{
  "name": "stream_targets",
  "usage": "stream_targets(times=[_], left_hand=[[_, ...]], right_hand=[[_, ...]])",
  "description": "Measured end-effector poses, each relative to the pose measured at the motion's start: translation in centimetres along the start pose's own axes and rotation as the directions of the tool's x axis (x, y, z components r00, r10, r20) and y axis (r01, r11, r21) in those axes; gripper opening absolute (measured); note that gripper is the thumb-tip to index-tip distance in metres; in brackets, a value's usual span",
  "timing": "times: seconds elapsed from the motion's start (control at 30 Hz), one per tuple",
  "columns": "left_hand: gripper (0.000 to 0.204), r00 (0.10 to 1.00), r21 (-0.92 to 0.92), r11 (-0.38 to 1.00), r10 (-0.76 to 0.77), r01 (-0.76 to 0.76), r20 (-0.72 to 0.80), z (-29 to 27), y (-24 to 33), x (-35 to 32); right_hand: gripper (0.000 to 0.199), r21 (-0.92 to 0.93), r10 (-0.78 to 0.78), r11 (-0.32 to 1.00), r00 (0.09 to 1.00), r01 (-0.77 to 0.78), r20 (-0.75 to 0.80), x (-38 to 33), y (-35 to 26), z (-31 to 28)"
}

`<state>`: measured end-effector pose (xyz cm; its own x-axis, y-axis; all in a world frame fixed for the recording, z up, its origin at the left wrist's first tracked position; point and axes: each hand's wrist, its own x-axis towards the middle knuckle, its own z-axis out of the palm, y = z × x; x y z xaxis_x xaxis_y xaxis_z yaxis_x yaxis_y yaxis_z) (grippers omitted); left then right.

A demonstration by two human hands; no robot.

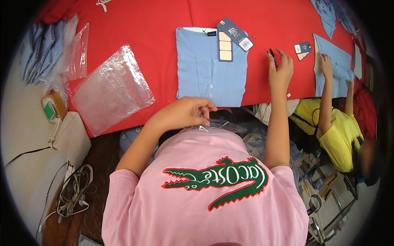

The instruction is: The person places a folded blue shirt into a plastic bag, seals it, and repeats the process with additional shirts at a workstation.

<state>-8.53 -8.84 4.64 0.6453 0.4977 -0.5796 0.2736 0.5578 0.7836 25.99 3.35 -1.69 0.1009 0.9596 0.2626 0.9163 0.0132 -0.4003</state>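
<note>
A folded light-blue shirt (211, 69) lies buttoned-side up on the red-covered table in front of me. Two dark-blue hang tags (236, 35) rest on its upper right, one with pale panels. My left hand (184, 112) is at the table's near edge just below the shirt, fingers curled against a piece of clear plastic (219, 124) by my front. To the right of the shirt, my right hand (281, 69) is raised over the red cloth. It holds a slim dark tool (272, 58), partly hidden by the fingers; its kind I cannot make out.
A clear plastic bag (115, 90) lies flat to the left, near more bagged blue garments (43, 51). Another tag (302, 50) lies on the right. There a co-worker in yellow (338, 139) handles a blue garment (336, 61). Coiled cables (74, 190) hang at lower left.
</note>
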Motion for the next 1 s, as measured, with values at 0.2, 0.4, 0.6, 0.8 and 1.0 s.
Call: stream_targets(times=[0.2,0.4,0.6,0.8,1.0], left_hand=[[0.052,0.914,0.270,0.956,0.211,-0.119,-0.346,1.6,-2.4,-0.2],[0.088,0.900,0.413,0.911,0.183,-0.003,-0.396,2.1,-3.5,0.9],[0.087,0.894,0.424,0.906,0.187,0.003,-0.406,2.0,-4.1,1.7],[0.086,0.881,0.403,0.915,0.211,-0.024,-0.425,2.1,-4.6,1.9],[0.087,0.868,0.465,0.885,0.248,-0.022,-0.430,2.2,-4.4,1.9]], right_hand=[[0.023,0.363,-0.144,0.919,0.988,0.153,-0.051,-1.3,-5.0,-0.3],[0.035,0.418,-0.553,0.795,0.809,0.439,0.202,-2.2,-9.1,0.3],[0.036,0.374,-0.608,0.780,0.750,0.503,0.261,-0.8,-10.3,2.8],[0.022,0.323,-0.610,0.792,0.704,0.519,0.364,-0.8,-11.3,2.5],[0.010,0.287,-0.593,0.804,0.683,0.520,0.426,0.0,-12.2,2.3]])
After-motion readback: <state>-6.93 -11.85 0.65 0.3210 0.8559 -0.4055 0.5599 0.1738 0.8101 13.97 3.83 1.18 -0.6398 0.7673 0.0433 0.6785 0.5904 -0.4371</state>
